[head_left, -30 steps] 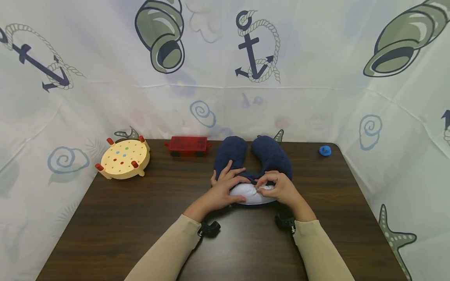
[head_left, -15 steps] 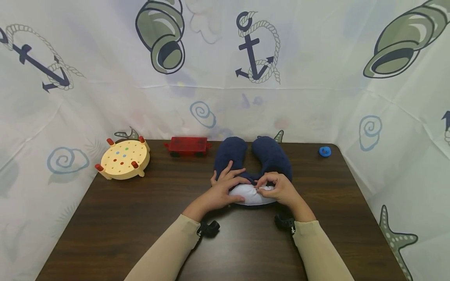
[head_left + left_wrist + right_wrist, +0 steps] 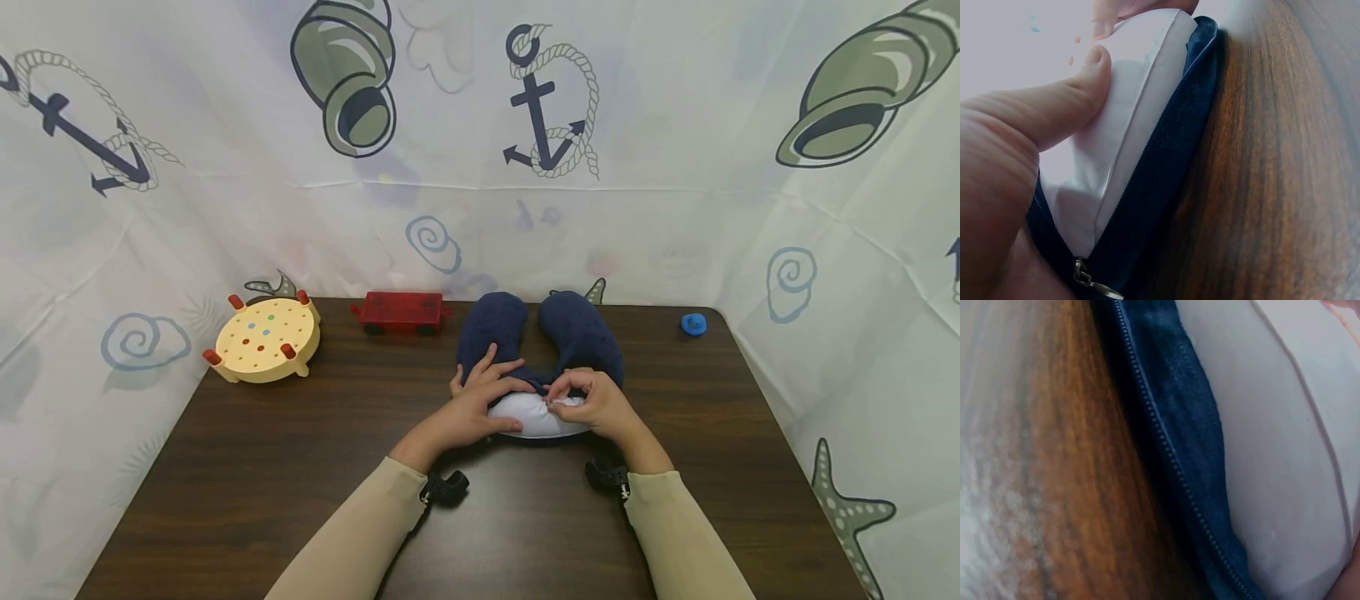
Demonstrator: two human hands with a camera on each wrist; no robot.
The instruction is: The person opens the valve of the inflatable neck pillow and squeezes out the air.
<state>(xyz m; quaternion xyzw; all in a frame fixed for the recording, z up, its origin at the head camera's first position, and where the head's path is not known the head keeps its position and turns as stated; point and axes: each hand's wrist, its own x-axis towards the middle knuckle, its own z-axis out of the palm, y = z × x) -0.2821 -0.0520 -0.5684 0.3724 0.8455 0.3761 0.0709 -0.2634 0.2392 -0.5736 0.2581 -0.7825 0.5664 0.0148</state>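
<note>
A navy U-shaped neck pillow (image 3: 492, 325) lies at the table's far side, its two ends pointing away from me. Along its near curve the cover is unzipped and a white inner cushion (image 3: 525, 414) bulges out. My left hand (image 3: 474, 410) rests spread over the left part, fingers on the navy cover and thumb pressing the white cushion. With thumb and fingertips, my right hand (image 3: 602, 405) pinches the white cushion's fabric near the middle; the exact pinch point is too small to make out. A metal zipper pull (image 3: 1083, 273) sits at one end of the opening.
A red toy wagon (image 3: 401, 311) stands left of the pillow. Further left, a round yellow pegged toy (image 3: 266, 337) with red-tipped legs lies at the table's edge. A small blue object (image 3: 693, 323) sits at the far right corner. Patterned cloth (image 3: 660, 233) hangs behind the table (image 3: 337, 433).
</note>
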